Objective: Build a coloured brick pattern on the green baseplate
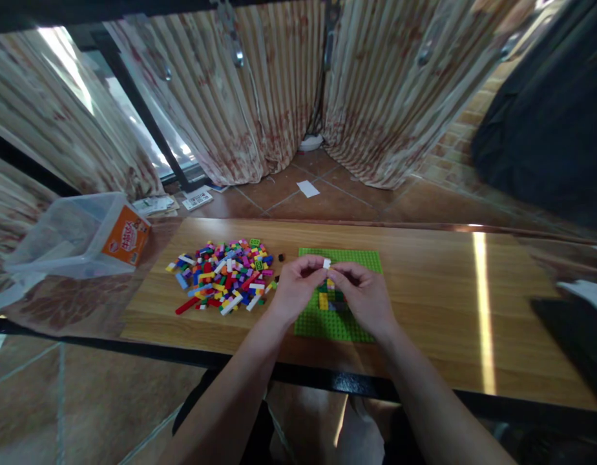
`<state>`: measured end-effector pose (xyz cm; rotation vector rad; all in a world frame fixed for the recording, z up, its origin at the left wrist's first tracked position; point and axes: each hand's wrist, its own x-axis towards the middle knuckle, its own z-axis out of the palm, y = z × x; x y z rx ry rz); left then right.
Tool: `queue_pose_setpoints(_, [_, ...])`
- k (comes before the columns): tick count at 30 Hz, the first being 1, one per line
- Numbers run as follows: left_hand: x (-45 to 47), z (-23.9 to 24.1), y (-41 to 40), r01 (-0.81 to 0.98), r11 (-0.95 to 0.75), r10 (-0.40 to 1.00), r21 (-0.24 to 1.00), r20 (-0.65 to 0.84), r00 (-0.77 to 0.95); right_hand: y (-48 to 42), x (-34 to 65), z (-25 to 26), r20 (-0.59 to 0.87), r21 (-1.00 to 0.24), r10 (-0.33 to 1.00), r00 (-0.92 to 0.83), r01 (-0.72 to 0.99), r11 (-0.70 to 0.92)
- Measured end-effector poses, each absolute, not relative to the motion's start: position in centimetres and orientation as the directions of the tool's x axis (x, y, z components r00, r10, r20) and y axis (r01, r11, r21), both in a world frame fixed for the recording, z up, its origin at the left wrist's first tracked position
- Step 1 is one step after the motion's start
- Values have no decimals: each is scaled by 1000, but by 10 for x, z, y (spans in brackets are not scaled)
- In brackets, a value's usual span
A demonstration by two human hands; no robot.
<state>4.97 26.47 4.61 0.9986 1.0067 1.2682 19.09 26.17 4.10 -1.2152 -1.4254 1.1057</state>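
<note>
Both hands meet over the green baseplate (308,326). My left hand (298,284) pinches a small white toy brick (326,263) between thumb and fingertips. From the other side, my right hand (364,294) closes its thumb and fingers at the same white brick. Just beneath the fingertips, several bricks stand on the baseplate, among them a yellow brick (323,301) and a dark grey one (337,306). My hands hide part of this build, so its full shape cannot be made out.
A pile of loose coloured bricks (225,274) spreads over the wooden table (434,290) to the left. One black brick (281,257) lies between pile and baseplate. A clear plastic bin (70,226) with an orange label stands further left. At the right edge lies a dark flat object (570,342).
</note>
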Motion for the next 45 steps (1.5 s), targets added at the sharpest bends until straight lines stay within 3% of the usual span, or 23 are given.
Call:
queue_pose_setpoints(12, [39,49,261,-470,210,975,857,-148,166,263,196,49,-16,-1000,989,-150,5,-15])
queue_pose_setpoints(22, [32,45,266,-360,145,988,922,-114,105,272,216,44,-56,-998,997,-43,1,-56])
queue_pose_setpoints(30, [33,45,267,-161,145,987,976,-131,96,282,262,47,-70,-964,992,104,248,-94])
queue_pose_setpoints(38, [34,36,270,75,74,994,994,-80,69,273,283,39,-74,-722,995,-65,692,-8])
queue_pose_setpoints(45, [35,27,271,155,36,993,987,-53,108,270,267,40,-36,-610,997,-62,792,27])
